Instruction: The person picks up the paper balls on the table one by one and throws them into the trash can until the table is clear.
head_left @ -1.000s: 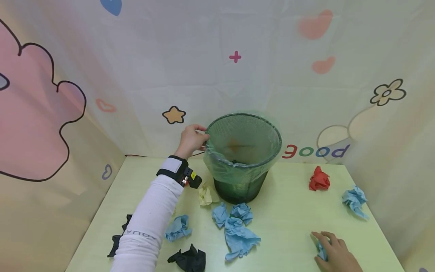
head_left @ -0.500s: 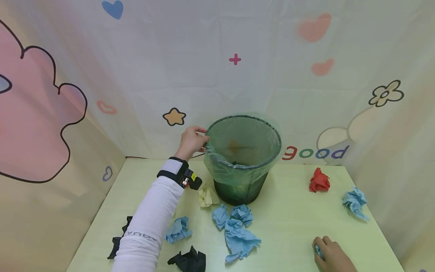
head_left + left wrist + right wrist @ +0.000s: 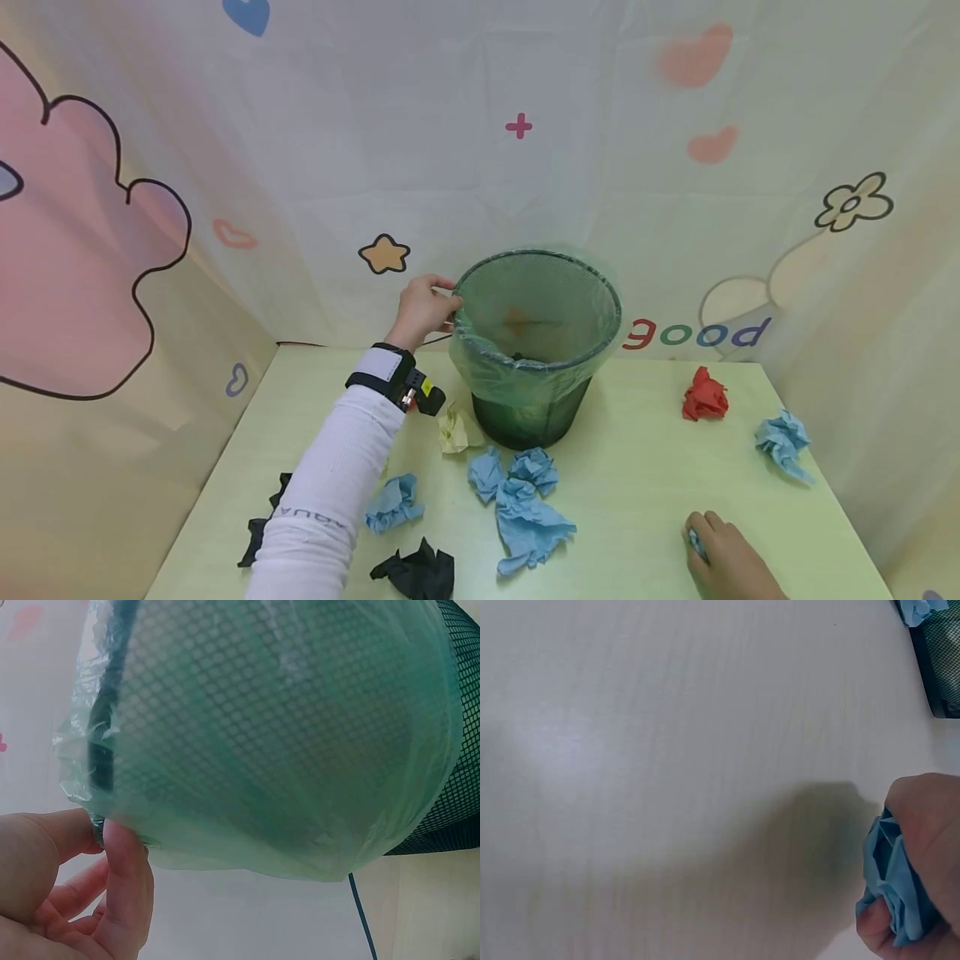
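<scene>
The left hand (image 3: 425,312) pinched the lined rim of one bin (image 3: 531,412); the right hand (image 3: 731,557) was curled round a blue paper ball (image 3: 895,883) at the table's (image 3: 637,475) near right. Five other blue papers (image 3: 528,533), at least one yellow paper (image 3: 453,430), one red paper (image 3: 705,395) and two black papers (image 3: 417,572) lay around.

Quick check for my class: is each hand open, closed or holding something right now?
Left hand: holding the bag-lined bin at its rim.
Right hand: closed around crumpled blue paper.
</scene>
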A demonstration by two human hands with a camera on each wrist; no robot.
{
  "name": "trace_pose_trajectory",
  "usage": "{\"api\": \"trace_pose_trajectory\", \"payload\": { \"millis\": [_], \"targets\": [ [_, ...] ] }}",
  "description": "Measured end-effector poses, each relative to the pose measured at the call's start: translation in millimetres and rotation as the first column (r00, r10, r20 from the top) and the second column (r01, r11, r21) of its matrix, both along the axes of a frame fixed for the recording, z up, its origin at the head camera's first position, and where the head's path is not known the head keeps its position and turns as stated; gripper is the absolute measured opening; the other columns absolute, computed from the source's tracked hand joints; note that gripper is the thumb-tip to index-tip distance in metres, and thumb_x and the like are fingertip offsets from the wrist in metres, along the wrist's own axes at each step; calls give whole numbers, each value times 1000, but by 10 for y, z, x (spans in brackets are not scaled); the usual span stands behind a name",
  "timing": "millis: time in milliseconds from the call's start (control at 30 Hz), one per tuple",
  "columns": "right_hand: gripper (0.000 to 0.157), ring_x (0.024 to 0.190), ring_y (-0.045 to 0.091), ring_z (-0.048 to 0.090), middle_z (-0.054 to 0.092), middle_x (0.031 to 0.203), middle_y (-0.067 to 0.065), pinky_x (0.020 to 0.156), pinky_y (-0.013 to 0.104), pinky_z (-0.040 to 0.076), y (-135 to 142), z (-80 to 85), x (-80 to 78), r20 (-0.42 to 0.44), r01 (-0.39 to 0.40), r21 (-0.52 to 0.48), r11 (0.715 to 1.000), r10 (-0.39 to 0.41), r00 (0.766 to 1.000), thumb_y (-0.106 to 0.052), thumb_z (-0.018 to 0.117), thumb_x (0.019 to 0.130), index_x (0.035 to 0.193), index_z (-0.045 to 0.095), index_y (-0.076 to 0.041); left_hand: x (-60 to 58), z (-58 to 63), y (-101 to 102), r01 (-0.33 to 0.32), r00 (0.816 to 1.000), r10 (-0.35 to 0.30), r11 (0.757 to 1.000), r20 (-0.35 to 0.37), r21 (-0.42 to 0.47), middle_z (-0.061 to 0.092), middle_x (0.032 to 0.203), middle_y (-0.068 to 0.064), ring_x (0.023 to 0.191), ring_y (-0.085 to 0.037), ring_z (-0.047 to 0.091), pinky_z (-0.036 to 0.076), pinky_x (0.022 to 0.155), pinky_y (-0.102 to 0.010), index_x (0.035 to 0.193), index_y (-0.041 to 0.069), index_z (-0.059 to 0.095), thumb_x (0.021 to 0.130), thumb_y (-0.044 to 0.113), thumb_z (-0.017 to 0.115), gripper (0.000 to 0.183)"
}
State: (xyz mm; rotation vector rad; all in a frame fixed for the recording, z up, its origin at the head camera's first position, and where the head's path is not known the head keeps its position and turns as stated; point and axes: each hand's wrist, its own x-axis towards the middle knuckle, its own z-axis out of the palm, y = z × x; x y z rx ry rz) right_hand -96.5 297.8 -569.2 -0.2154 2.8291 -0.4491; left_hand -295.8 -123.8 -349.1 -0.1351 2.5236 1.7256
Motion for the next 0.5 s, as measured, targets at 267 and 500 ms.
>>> {"api": "trace_pose_trajectory", "payload": {
  "millis": [267,500],
  "targets": [
    [16,61,10,41,44,73,-4,55,25,39,-37,177,-152,-282,-130,40,991,136,950,-7,67,78,87,54,-11,2,-3,-10,0,1000,0,1000,-7,0,60,85,-11,63,-16,60,55,60,-29,118,6,56,87,11,59,31],
    [20,64,8,44,46,74,-6,55,25,42,-99,411,-371,-353,-197,60,979,205,913,-7,69,76,89,54,-12,8,-9,-14,7,1000,-7,1000,-14,6,61,86,-11,67,-16,61,55,59,-27,118,6,56,87,11,59,31]
  ]
}}
